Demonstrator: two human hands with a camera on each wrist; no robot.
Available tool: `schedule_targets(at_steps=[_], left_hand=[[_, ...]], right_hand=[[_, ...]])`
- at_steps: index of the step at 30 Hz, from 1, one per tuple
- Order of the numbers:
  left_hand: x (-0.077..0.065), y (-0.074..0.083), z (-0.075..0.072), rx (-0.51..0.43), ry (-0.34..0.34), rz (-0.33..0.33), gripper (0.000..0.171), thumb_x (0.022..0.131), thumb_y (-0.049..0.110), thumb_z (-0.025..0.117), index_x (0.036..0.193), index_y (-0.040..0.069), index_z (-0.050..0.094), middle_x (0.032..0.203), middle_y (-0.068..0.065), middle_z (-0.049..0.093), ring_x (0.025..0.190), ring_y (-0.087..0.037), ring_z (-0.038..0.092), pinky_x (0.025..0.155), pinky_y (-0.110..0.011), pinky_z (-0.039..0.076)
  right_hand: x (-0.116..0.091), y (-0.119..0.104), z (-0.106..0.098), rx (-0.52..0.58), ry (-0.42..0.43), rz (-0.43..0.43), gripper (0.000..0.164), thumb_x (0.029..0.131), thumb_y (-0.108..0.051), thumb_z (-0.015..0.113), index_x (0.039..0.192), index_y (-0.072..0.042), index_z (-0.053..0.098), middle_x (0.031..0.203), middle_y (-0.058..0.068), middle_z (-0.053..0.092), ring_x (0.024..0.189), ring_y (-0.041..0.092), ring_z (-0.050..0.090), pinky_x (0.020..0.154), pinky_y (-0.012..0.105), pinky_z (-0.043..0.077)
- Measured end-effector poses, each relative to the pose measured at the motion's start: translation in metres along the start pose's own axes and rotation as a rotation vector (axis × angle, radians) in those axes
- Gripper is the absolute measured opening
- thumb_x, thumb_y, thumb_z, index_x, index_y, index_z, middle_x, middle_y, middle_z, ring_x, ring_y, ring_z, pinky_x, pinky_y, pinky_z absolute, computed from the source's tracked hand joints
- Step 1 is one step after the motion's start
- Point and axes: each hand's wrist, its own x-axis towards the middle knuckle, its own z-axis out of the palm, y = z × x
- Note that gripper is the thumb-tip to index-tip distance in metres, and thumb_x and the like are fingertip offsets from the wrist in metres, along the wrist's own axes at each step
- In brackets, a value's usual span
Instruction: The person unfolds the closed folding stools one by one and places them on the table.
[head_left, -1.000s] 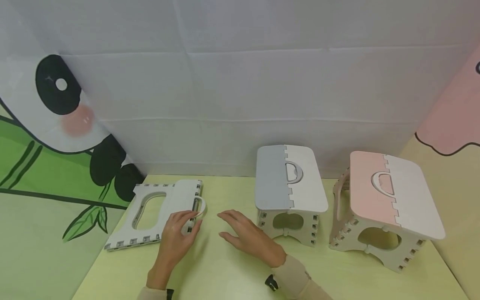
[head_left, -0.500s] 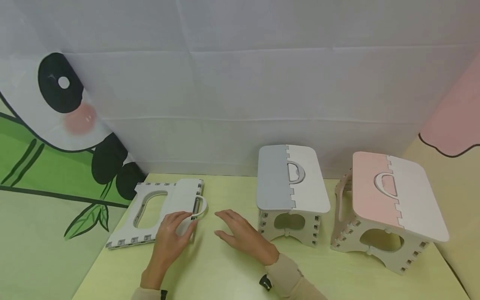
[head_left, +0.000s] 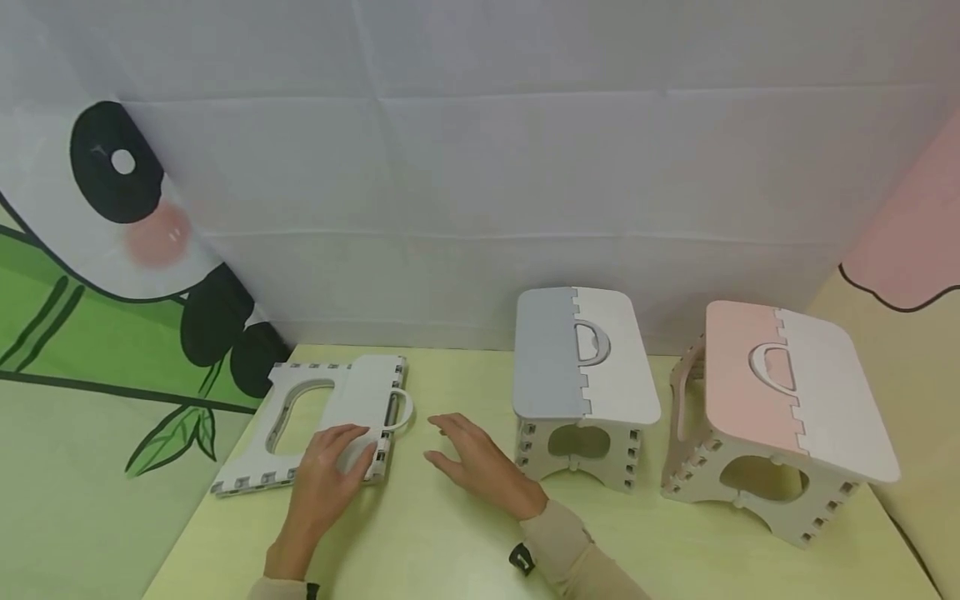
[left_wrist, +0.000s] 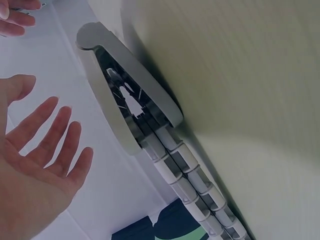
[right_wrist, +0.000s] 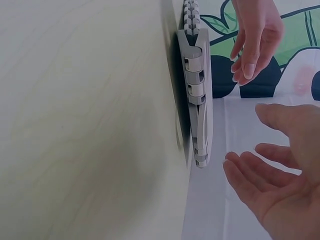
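A white folding stool (head_left: 367, 392) lies folded flat at the left of the table, its loop handle (head_left: 407, 410) sticking out to the right. My left hand (head_left: 324, 479) is over the stool's near part in the head view, fingers relaxed and gripping nothing. In the left wrist view that hand (left_wrist: 47, 155) is spread, with a gap between it and the stool's hinged edge (left_wrist: 187, 175). My right hand (head_left: 483, 467) hovers right of the handle, fingers loosely extended and holding nothing. The right wrist view shows this hand (right_wrist: 280, 175) apart from the folded stool (right_wrist: 200, 95).
A grey-and-white folding stool (head_left: 546, 358) stands unfolded right of centre, close to my right hand. Farther right stands a pink-and-white one (head_left: 746, 375), also unfolded. A pale cloth wall (head_left: 450, 208) rises behind the yellowish table (head_left: 442, 542).
My left hand has drawn left and toward me, away from the handle. My right hand has shifted slightly left. The folded stool lies in the same place.
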Motion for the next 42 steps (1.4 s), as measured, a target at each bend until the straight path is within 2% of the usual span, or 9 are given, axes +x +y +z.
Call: schedule_targets(at_steps=[6,15,22,28,33,37,42], left_hand=[[-0.002,-0.007,-0.003,-0.001,0.006,-0.020,0.027,0.076,-0.001,0.085,0.102,-0.003,0.076,0.102,-0.018,0.071,0.100,-0.039,0.062,0.088,-0.042,0.044],[-0.008,-0.015,-0.011,0.028,-0.005,-0.071,0.028,0.078,0.002,0.085,0.104,-0.001,0.076,0.105,-0.017,0.070,0.103,-0.038,0.061,0.087,-0.042,0.042],[-0.012,-0.023,-0.017,0.036,-0.001,-0.069,0.030,0.077,0.000,0.085,0.105,-0.001,0.075,0.107,-0.019,0.070,0.103,-0.040,0.060,0.087,-0.039,0.042],[-0.014,-0.029,-0.021,0.059,-0.021,-0.074,0.031,0.077,0.001,0.084,0.107,-0.002,0.075,0.107,-0.018,0.070,0.104,-0.038,0.061,0.087,-0.041,0.041],[-0.015,-0.032,-0.025,0.088,-0.034,-0.093,0.031,0.078,0.002,0.084,0.106,-0.003,0.075,0.107,-0.020,0.069,0.103,-0.041,0.062,0.085,-0.048,0.044],[-0.016,-0.036,-0.029,0.093,-0.054,-0.123,0.031,0.079,0.003,0.084,0.107,-0.003,0.074,0.107,-0.021,0.069,0.104,-0.043,0.062,0.085,-0.054,0.046],[-0.019,-0.042,-0.032,0.096,-0.044,-0.127,0.032,0.078,0.003,0.085,0.108,-0.002,0.074,0.108,-0.021,0.069,0.104,-0.042,0.062,0.086,-0.048,0.043]], right_hand=[[0.005,0.004,0.006,0.118,-0.031,0.095,0.047,0.104,-0.018,0.064,0.146,0.000,0.050,0.138,0.014,0.058,0.116,0.030,0.064,0.095,0.036,0.057],[0.007,0.009,0.010,0.301,-0.039,0.206,0.049,0.105,-0.021,0.063,0.148,-0.003,0.048,0.144,0.016,0.054,0.121,0.034,0.062,0.103,0.037,0.053],[0.009,0.013,0.014,0.440,-0.025,0.298,0.050,0.105,-0.026,0.063,0.149,-0.007,0.048,0.146,0.016,0.052,0.125,0.034,0.061,0.101,0.030,0.053],[0.010,0.018,0.019,0.470,-0.005,0.377,0.048,0.104,-0.031,0.064,0.146,-0.011,0.053,0.147,0.017,0.054,0.122,0.028,0.064,0.098,0.032,0.055],[0.012,0.020,0.023,0.489,-0.004,0.402,0.047,0.104,-0.031,0.064,0.145,-0.012,0.054,0.146,0.015,0.056,0.123,0.029,0.063,0.098,0.037,0.055],[0.015,0.019,0.027,0.503,-0.004,0.415,0.049,0.103,-0.032,0.064,0.146,-0.010,0.054,0.145,0.015,0.056,0.122,0.028,0.063,0.096,0.036,0.055],[0.019,0.020,0.031,0.511,-0.003,0.439,0.052,0.103,-0.035,0.064,0.146,-0.007,0.054,0.144,0.014,0.058,0.122,0.026,0.063,0.095,0.037,0.056]])
